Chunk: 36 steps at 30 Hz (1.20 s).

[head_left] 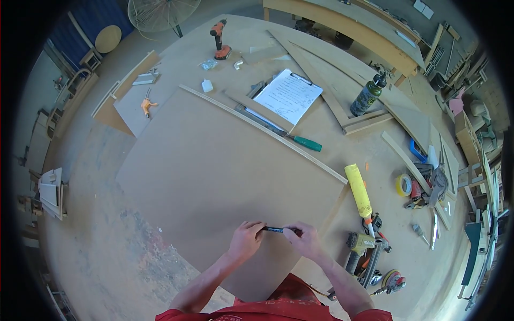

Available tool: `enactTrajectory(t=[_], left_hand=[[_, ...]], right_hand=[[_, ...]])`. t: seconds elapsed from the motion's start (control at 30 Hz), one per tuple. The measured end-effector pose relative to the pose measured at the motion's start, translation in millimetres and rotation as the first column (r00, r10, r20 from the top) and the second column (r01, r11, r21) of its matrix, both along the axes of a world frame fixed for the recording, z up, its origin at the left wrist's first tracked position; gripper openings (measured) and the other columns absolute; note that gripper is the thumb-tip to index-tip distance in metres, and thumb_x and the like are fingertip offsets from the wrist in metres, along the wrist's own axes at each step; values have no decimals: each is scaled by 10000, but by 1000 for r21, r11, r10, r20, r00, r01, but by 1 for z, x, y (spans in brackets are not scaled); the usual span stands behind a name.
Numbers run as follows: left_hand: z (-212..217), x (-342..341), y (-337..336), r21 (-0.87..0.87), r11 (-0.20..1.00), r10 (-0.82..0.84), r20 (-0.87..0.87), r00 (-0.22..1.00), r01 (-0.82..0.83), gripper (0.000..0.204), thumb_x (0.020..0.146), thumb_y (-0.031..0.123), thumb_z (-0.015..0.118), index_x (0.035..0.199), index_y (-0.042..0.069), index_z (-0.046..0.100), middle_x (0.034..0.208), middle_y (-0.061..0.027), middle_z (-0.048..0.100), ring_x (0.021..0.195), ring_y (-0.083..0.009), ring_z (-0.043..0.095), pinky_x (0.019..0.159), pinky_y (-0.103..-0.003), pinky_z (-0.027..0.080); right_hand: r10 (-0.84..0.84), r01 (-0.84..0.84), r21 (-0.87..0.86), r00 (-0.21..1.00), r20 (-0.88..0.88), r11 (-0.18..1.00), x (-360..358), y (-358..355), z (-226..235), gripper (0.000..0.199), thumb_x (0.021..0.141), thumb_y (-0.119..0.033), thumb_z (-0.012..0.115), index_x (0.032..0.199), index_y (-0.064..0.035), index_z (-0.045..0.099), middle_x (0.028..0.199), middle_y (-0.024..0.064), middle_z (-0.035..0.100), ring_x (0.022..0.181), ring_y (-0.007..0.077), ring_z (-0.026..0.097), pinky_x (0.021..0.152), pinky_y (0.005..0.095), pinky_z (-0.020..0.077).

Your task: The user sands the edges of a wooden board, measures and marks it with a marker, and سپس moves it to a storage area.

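A slim dark pen or marker (273, 229) is held level between my two hands, close in front of my body. The fingers of my left hand (247, 239) pinch its left end. At the other end, my right hand (303, 239) closes round it with thumb and fingers. Both hands are above a large brown board (214, 160) lying on the worktable, its near corner close to my red shirt. Along the board's far right edge runs a thin wooden strip (262, 131).
Beyond the strip are a clipboard (289, 96), a green-handled tool (308, 143), a bottle (368, 95) and a drill (219, 40). To my right lie a nail gun (360, 243), a yellow roll-like object (358, 190), a sander (393, 279) and tape (403, 185).
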<state>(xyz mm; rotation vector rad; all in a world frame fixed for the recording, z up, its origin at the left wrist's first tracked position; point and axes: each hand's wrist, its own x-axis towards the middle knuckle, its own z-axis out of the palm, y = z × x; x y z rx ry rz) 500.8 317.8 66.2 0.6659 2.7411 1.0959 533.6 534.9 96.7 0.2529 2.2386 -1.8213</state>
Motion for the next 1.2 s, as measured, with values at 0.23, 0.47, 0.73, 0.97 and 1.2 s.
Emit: enactTrajectory(t=[0.23,0.47,0.73,0.97,1.2], left_hand=[[30,7,7,257,966,-88,298,950,9,349,833,17,637,1179,50,648,940,-154,693,805,-345,661,693,-400,536],[42,-44,-56,-45,996,-32,578,815,72,347,870,75,631,1217,67,638,911,-171,697,780,-226,680,684,-333,518],[-62,-161,-149,-75,669,716,-199,669,-739,364,932,87,533,1294,71,569,908,-165,633,814,-259,618,712,-394,491],[-55,-186,-111,-206,563,723,-346,598,-800,405,924,89,509,1329,102,522,997,-153,587,933,-350,572,765,-452,476],[-55,-182,-114,-322,519,717,-341,608,-792,481,909,79,509,1386,126,470,1013,-142,565,958,-333,564,792,-438,476]], right_hand=[[68,5,-276,964,256,961,-15,-14,-3,271,938,-256,597,869,-15,700,668,2,606,589,66,557,535,222,455],[-33,88,-298,982,185,951,-69,3,4,347,959,-278,531,860,18,682,657,64,619,585,117,601,540,259,489],[55,-12,-415,994,90,910,-119,-46,10,295,970,-230,556,1079,24,657,868,88,663,715,131,645,646,268,544],[173,-148,-439,985,18,887,-153,-98,-23,264,950,-215,597,1108,-15,664,885,50,663,766,110,623,691,260,515],[281,-345,-133,893,-353,929,-209,-131,-53,237,906,-173,615,1094,-36,661,913,105,683,785,194,644,735,317,510]])
